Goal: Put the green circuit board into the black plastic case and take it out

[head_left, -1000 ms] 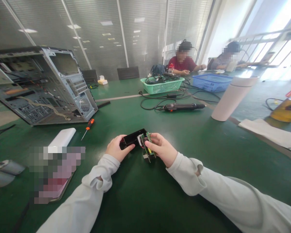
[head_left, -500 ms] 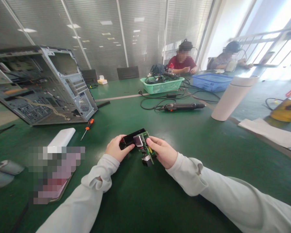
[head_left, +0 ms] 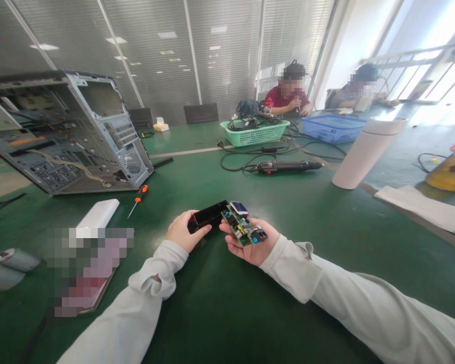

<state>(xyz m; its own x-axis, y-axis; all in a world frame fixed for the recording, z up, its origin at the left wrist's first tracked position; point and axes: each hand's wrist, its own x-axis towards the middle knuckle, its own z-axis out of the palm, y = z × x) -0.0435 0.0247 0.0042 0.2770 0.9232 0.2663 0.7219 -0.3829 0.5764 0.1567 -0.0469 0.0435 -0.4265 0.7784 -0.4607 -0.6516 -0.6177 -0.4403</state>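
A green circuit board [head_left: 239, 228] rests across the fingers of my right hand [head_left: 264, 237], its components facing up. It carries a silver block, yellow and blue parts and a black socket at the near end. My left hand [head_left: 185, 230] grips a black rectangular plastic case [head_left: 211, 214] by its left end, thumb along the near side. The board's far left edge is close to the case's right end; whether they touch I cannot tell. Part of the case's left end is hidden by my fingers.
An opened computer case [head_left: 98, 136], an orange-handled screwdriver [head_left: 138, 199], a white block [head_left: 98, 213] and metal cylinders [head_left: 17, 260] are at left. Ahead lie an electric screwdriver [head_left: 288, 167], a green basket [head_left: 256, 134] and a blue basket [head_left: 331, 130]. A pale tumbler [head_left: 366, 156] stands right. Two people sit beyond.
My right hand has turned palm-up, so the circuit board now lies component side up and slightly further right. My left hand and the black case have stayed nearly still.
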